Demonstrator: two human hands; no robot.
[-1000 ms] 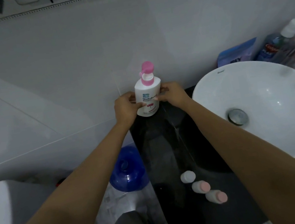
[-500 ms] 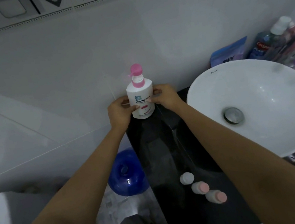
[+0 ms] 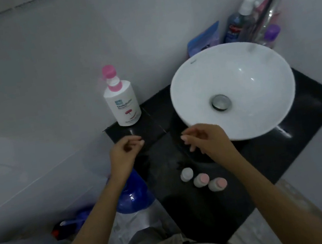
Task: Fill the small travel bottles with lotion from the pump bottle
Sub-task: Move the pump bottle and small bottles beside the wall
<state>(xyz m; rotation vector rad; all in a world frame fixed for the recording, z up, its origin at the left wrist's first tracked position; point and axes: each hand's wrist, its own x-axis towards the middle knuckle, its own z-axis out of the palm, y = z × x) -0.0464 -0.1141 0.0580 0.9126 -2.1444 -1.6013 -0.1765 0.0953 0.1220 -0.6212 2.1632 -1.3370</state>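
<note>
We find the pump bottle (image 3: 122, 104) standing upright at the far left corner of the black tabletop (image 3: 298, 131), against the wall, left of centre in the frame. It is white with a pink pump head and pink collar, and no hand touches it.

The left hand (image 3: 123, 156) hovers over the left edge of the tabletop, below the pump bottle and well apart from it. Its fingers (image 3: 137, 143) are loosely curled inward and hold nothing. The right hand (image 3: 206, 138) hangs at centre frame, just in front of the white basin (image 3: 192, 86), which fills the right middle of the frame. Its fingers (image 3: 186, 137) are loosely bent and slightly parted, pointing left, and they too are empty.

We note three small travel bottles in a diagonal row below the right hand, standing on the tabletop with caps on: a white-capped bottle (image 3: 186, 174), then a pink-capped bottle (image 3: 201, 179), then a second pink-capped bottle (image 3: 218, 184) toward the lower right. Each stands just beside its neighbour; whether they touch, we cannot tell.

Behind the basin, at upper right, several toiletry bottles (image 3: 243, 20) and a blue pouch (image 3: 204, 37) stand against the wall. A blue jug (image 3: 133, 194) sits below the tabletop's left edge, partly hidden by the left forearm.
</note>
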